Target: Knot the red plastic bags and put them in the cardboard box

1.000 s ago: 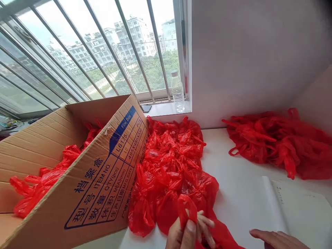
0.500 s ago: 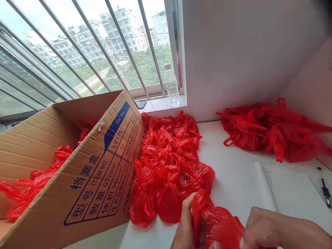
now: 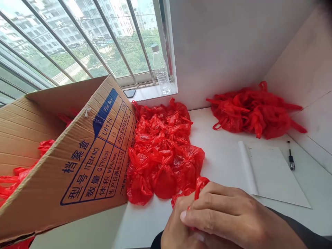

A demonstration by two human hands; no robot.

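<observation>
At the bottom of the view both my hands close round one red plastic bag (image 3: 200,185), of which only a loop and a crumpled edge stick out. My right hand (image 3: 228,216) lies on top with its fingers pressed over the bag. My left hand (image 3: 176,228) grips it from underneath, mostly hidden. Just beyond my hands lies a patch of knotted red bags (image 3: 162,148) on the white table (image 3: 223,162).
A tilted cardboard file box (image 3: 85,162) with red bags inside stands at the left. A second heap of loose red bags (image 3: 252,110) lies at the back right. A paper sheet (image 3: 272,173) and a pen (image 3: 291,159) are at the right. A water bottle (image 3: 160,69) and a phone (image 3: 129,93) rest on the windowsill.
My right hand has come over from the right and closed on top of the bag held by my left hand. The bag is now bunched up and almost covered. The view has tilted down.
</observation>
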